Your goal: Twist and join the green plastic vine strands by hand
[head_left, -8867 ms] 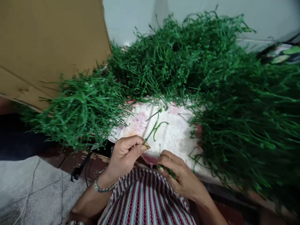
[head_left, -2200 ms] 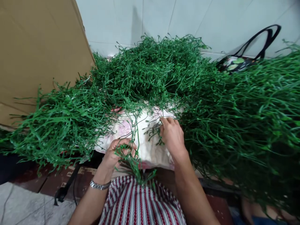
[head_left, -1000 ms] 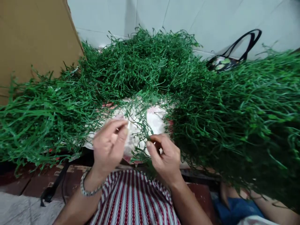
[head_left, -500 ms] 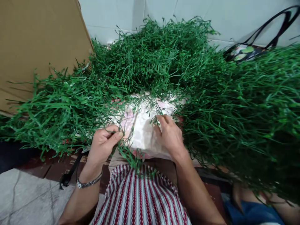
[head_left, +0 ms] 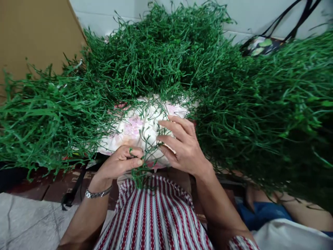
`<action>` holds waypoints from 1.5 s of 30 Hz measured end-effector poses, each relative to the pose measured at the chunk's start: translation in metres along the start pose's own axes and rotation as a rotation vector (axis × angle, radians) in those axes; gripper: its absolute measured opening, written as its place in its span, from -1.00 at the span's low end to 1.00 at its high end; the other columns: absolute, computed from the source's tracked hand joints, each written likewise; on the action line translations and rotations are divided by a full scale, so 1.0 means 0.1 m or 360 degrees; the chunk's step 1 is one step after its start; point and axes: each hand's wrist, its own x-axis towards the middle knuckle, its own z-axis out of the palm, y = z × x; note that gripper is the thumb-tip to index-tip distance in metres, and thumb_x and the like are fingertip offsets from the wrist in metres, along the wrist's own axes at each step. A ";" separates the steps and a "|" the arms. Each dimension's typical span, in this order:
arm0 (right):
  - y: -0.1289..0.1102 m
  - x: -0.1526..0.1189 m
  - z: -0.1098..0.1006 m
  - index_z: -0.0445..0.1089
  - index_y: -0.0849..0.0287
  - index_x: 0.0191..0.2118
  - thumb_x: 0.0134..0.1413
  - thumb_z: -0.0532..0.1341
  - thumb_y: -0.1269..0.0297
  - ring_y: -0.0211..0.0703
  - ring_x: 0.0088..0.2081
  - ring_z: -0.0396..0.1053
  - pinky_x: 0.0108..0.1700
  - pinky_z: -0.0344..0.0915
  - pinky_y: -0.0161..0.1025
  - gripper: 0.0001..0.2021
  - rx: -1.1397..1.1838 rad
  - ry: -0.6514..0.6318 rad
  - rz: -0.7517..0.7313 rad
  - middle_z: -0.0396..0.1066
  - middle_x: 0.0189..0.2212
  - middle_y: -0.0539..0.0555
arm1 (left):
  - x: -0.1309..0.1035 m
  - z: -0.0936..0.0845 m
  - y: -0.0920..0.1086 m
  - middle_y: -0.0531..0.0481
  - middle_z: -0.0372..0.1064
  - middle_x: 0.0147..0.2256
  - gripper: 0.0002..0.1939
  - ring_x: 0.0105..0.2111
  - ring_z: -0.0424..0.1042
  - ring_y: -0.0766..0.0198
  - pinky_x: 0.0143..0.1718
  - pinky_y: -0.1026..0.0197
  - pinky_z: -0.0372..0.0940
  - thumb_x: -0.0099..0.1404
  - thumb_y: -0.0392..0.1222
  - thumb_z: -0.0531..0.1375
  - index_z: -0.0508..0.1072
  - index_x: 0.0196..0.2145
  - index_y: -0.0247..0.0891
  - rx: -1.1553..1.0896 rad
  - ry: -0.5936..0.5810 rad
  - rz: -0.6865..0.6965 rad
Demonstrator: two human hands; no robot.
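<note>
My left hand [head_left: 118,162] is closed, pinching a small bunch of thin green stems [head_left: 139,175] between thumb and forefinger. The ends of that bunch hang over my striped apron [head_left: 153,215]. Just to the right, my right hand [head_left: 186,147] hovers with its fingers spread, close to the upper tips of the stems. I cannot make out any stem gripped in it. Beneath both hands lies a white cloth-like surface with pink patches [head_left: 132,126], with a few loose stems on it.
Green stems with small knobbed tips are heaped in a left pile [head_left: 47,114], a back pile [head_left: 161,52] and a right pile [head_left: 260,104]. A cardboard sheet [head_left: 33,31] stands at back left. A black-handled bag [head_left: 264,45] is behind. Another person's leg [head_left: 307,211] shows at lower right.
My right hand has opened from a loose pinch, its fingers now spread beside the held stems. The left hand has shifted slightly right with its bunch. The whole view has tilted down.
</note>
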 end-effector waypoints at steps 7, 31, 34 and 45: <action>0.03 -0.05 -0.13 0.34 0.23 -0.27 0.05 0.15 0.41 -0.18 -0.12 0.33 0.16 0.03 -0.01 -0.91 0.0183 -0.0177 0.0009 0.41 -0.31 0.04 | -0.14 0.11 0.19 -0.10 0.32 -0.14 -0.64 -0.13 0.32 0.18 -0.10 0.14 0.24 0.18 -0.31 0.15 0.33 -0.03 -0.22 0.0800 0.0924 0.0362; 0.00 -0.20 -0.01 0.30 0.28 -0.23 0.13 0.14 0.34 -0.21 -0.24 0.31 -0.11 0.23 -0.19 -0.87 0.0833 -0.0277 0.0147 0.38 -0.36 0.10 | 0.10 0.47 0.13 0.05 0.18 -0.52 -0.93 -0.50 0.18 0.35 -0.47 0.28 0.07 0.20 -0.26 0.13 0.38 -0.42 -0.29 0.0048 0.0449 0.0247; -0.01 -0.21 -0.02 0.29 0.26 -0.22 0.12 0.12 0.37 -0.20 -0.22 0.30 -0.10 0.22 -0.18 -0.89 0.0743 -0.0347 0.0189 0.38 -0.33 0.10 | 0.11 0.49 0.14 0.06 0.21 -0.52 -0.95 -0.48 0.21 0.36 -0.43 0.30 0.10 0.18 -0.33 0.14 0.36 -0.44 -0.29 0.0251 0.0462 0.0220; -0.17 -0.29 0.02 0.27 0.27 -0.24 0.11 0.03 0.46 -0.15 -0.29 0.20 -0.19 0.15 -0.17 -0.88 0.0142 -0.0614 0.0274 0.29 -0.36 0.13 | 0.09 0.56 0.16 0.06 0.19 -0.49 -0.86 -0.45 0.25 0.34 -0.40 0.28 0.12 0.16 -0.44 0.03 0.29 -0.46 -0.26 0.0995 0.0442 0.0267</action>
